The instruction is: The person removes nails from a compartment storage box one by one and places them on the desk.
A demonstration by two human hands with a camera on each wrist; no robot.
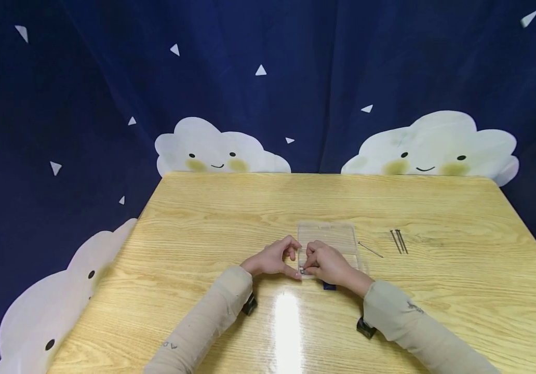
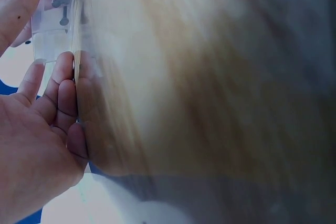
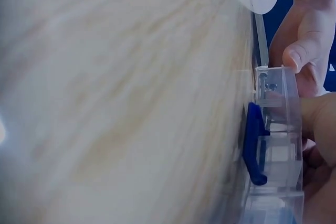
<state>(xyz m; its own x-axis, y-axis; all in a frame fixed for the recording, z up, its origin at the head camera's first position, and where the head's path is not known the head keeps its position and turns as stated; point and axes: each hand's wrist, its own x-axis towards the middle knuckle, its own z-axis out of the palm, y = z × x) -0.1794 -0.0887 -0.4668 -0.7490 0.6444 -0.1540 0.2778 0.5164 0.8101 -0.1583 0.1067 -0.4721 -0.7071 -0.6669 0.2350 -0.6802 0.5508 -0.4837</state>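
Note:
A clear plastic compartment box [image 1: 349, 234] lies on the table with its lid folded back. My left hand [image 1: 275, 257] grips its left end, thumb at the near corner and index finger farther back. In the left wrist view, several dark screws [image 2: 64, 17] show through the clear wall. My right hand [image 1: 329, 264] reaches over the front, its thumb and index finger down in the left front compartment beside small metal pieces [image 1: 302, 270]. Whether those fingertips pinch anything is hidden. A blue latch [image 3: 254, 142] hangs on the box's front wall.
Right of the box, one long screw [image 1: 370, 250] lies slanted on the wooden table [image 1: 202, 208]. Farther right, 3 dark long screws [image 1: 399, 241] lie side by side. A dark blue curtain [image 1: 315, 78] with clouds hangs behind the table.

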